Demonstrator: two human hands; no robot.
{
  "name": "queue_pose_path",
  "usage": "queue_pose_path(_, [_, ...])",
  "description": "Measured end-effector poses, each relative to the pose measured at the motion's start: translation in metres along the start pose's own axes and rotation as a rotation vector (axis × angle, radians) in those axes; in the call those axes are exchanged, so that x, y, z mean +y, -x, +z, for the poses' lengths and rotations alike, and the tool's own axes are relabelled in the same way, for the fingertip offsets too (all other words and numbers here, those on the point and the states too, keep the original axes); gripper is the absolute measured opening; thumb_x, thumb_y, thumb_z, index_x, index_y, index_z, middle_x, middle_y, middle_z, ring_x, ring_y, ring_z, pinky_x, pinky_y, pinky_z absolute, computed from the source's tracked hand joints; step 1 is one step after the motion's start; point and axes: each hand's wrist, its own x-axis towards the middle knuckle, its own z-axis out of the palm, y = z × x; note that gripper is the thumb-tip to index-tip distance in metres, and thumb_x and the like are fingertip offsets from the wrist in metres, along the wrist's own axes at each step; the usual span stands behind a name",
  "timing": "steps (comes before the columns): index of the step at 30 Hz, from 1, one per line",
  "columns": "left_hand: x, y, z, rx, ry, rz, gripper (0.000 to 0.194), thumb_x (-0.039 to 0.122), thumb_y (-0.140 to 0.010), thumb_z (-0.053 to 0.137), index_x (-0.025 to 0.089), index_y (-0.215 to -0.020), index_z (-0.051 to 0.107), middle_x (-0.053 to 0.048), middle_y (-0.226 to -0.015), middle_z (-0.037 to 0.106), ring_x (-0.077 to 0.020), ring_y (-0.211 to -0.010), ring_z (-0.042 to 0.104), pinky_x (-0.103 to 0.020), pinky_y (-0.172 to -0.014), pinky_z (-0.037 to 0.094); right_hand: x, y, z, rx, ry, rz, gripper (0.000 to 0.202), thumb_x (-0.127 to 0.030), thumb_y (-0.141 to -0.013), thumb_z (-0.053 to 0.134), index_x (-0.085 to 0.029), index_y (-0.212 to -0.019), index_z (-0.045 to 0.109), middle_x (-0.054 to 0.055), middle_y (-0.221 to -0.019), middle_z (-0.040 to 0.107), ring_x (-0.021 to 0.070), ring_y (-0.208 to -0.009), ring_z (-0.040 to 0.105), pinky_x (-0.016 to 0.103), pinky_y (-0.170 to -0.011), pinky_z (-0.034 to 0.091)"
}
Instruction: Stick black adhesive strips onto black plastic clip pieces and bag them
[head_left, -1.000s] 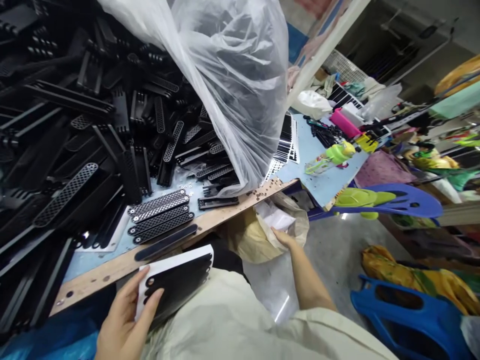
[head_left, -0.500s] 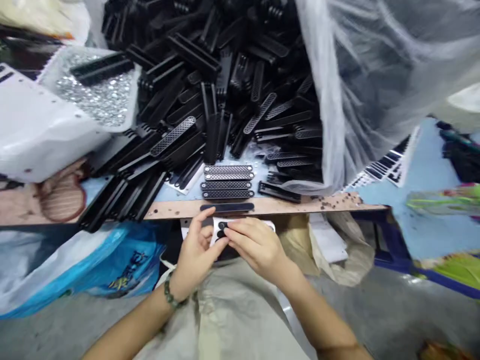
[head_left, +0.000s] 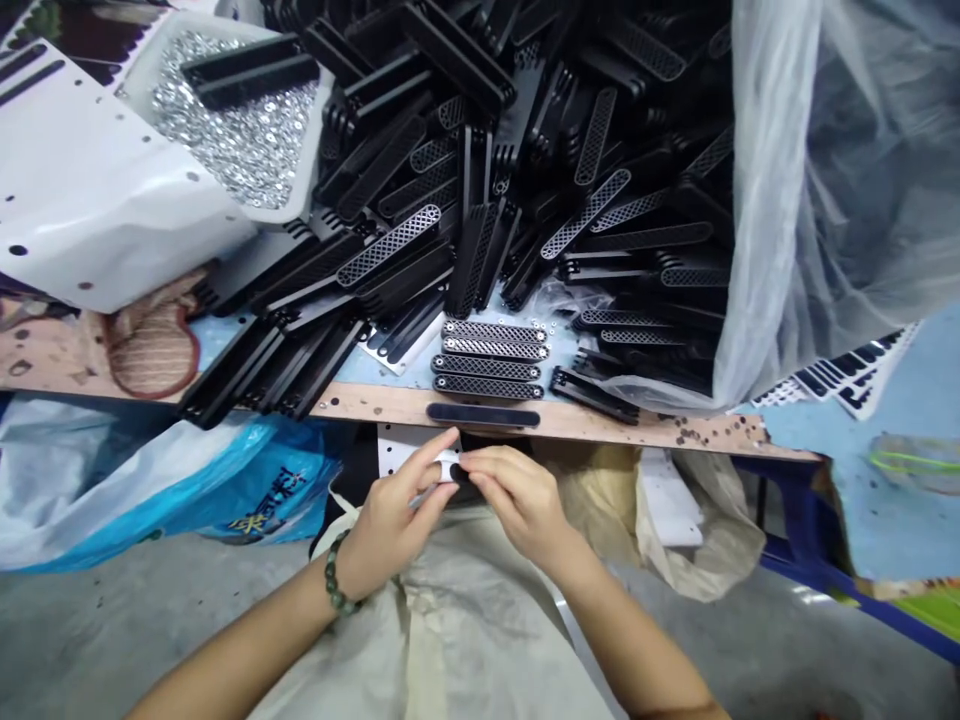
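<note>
In front of my lap, my left hand point(head_left: 397, 520) pinches a small white sticker sheet point(head_left: 448, 466), bent between finger and thumb. Closed fingertips of my right hand point(head_left: 521, 495) meet its right end, at a round black sticker point(head_left: 458, 474); whether the sticker has come off the sheet I cannot tell. Just beyond both hands, a smooth black bar with rounded ends point(head_left: 483, 415) lies on the wooden table edge. Behind it several lattice-patterned black bars point(head_left: 487, 366) lie side by side in a neat row.
A big heap of black plastic parts point(head_left: 480, 150) covers the back of the table. Left of it stands a white tub of small metal pieces point(head_left: 232, 130) beside a white punched sheet point(head_left: 97, 190). Clear plastic film point(head_left: 832, 200) hangs at right. A blue bag point(head_left: 255, 490) sits below the edge.
The white sheet, which showed several black dots, is now bent and mostly covered by my fingers. My head view has shifted, so the table things appear farther right.
</note>
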Motion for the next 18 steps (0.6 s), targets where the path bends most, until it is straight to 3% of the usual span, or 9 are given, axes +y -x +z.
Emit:
queue_pose_path(4, [-0.003,-0.001,-0.001,0.006,0.015,-0.008,0.054,0.025,-0.091,0.050,0.015,-0.142,0.035,0.000,-0.075,0.065,-0.0077,-0.063,0.058,-0.016,-0.065,0.049,0.003,-0.002,0.004,-0.037,0.030,-0.060,0.025,-0.011,-0.088,0.054,-0.020,-0.109,0.063,0.008,-0.100,0.070,0.0171,-0.092,0.066,0.032,-0.081,0.055])
queue_pose_path(8, [-0.006,-0.004,-0.002,0.024,0.051,-0.008,0.042,0.023,-0.091,0.050,0.019,-0.132,0.048,-0.007,-0.109,0.067,-0.0135,-0.094,0.064,-0.022,-0.084,0.050,0.003,-0.005,0.010,0.063,-0.076,0.179,0.020,-0.016,-0.092,0.048,-0.024,-0.100,0.065,0.004,-0.093,0.071,0.0157,-0.086,0.067,0.030,-0.077,0.056])
queue_pose_path(10, [-0.007,-0.008,-0.004,0.065,0.123,-0.053,0.032,0.023,-0.089,0.050,0.017,-0.120,0.056,-0.009,-0.114,0.064,-0.0153,-0.100,0.063,-0.024,-0.087,0.049,0.005,-0.009,0.011,0.172,-0.189,0.314,0.017,-0.021,-0.094,0.048,-0.024,-0.097,0.065,0.004,-0.094,0.071,0.0158,-0.088,0.067,0.030,-0.079,0.055])
queue_pose_path(13, [-0.007,-0.014,-0.012,0.117,0.251,-0.166,0.022,0.028,-0.086,0.054,0.014,-0.103,0.060,-0.006,-0.089,0.066,-0.0127,-0.078,0.064,-0.021,-0.071,0.050,0.008,-0.021,0.003,0.322,-0.404,0.394,0.015,-0.028,-0.094,0.049,-0.023,-0.096,0.062,0.004,-0.091,0.070,0.0152,-0.081,0.068,0.031,-0.076,0.057])
queue_pose_path(15, [-0.007,-0.019,-0.020,0.137,0.250,-0.210,0.021,0.032,-0.084,0.057,0.014,-0.095,0.060,-0.001,-0.073,0.061,-0.0099,-0.064,0.057,-0.018,-0.059,0.046,0.009,-0.034,-0.008,0.416,-0.479,0.355,0.013,-0.030,-0.094,0.049,-0.024,-0.099,0.060,0.003,-0.090,0.069,0.0140,-0.075,0.067,0.031,-0.071,0.057])
queue_pose_path(18, [-0.006,-0.029,-0.033,0.176,0.143,-0.213,0.021,0.037,-0.084,0.057,0.015,-0.083,0.059,0.003,-0.062,0.051,-0.0075,-0.054,0.045,-0.018,-0.050,0.036,0.009,-0.059,-0.027,0.404,-0.232,0.169,0.011,-0.024,-0.090,0.056,-0.024,-0.099,0.062,0.004,-0.098,0.065,0.0157,-0.087,0.065,0.032,-0.077,0.055])
